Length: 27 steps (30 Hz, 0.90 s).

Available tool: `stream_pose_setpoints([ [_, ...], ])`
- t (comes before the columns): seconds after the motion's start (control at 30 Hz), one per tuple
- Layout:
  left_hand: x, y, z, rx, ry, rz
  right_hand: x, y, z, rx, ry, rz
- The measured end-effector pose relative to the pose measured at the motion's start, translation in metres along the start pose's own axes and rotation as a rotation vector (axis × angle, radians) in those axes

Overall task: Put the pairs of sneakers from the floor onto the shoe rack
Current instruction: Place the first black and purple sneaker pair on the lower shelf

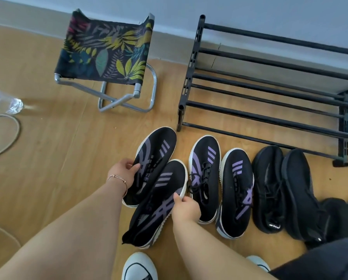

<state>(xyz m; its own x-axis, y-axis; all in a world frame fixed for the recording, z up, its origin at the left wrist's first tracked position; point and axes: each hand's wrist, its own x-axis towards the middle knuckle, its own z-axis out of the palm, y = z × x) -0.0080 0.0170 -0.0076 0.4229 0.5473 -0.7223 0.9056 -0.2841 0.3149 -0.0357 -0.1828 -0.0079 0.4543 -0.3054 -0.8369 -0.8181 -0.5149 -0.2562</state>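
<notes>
I'm at the pickup: my left hand (123,173) is closed on the far sneaker (151,158), my right hand (186,208) pinches its mate (159,203) beside it. Next, lift both toward the rack (270,93), ahead and right of my hands.

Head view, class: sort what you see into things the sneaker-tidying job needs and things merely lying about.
Job: black metal shoe rack; two black-and-purple knit sneaker pairs; all-black knit sneaker pair; left hand; right hand.

Lying about: leaf-print folding stool; clear plastic bottle; grey cable.
</notes>
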Motion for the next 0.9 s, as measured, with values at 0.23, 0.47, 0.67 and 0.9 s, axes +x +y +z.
stream_pose_setpoints([
  [0.23,-0.047,0.000,0.000,-0.200,-0.011,-0.058,0.002,-0.013,-0.070,-0.052,-0.044,-0.149],
  [0.47,-0.091,0.027,0.023,-0.305,-0.028,-0.092,0.027,-0.050,-0.148,-0.084,-0.063,-0.238],
  [0.67,-0.112,0.040,0.057,-0.441,-0.008,-0.160,0.044,-0.082,-0.200,-0.084,-0.098,-0.245],
  [0.9,-0.135,0.072,0.083,-0.430,-0.016,-0.138,0.070,-0.063,-0.226,0.065,-0.115,-0.141],
])
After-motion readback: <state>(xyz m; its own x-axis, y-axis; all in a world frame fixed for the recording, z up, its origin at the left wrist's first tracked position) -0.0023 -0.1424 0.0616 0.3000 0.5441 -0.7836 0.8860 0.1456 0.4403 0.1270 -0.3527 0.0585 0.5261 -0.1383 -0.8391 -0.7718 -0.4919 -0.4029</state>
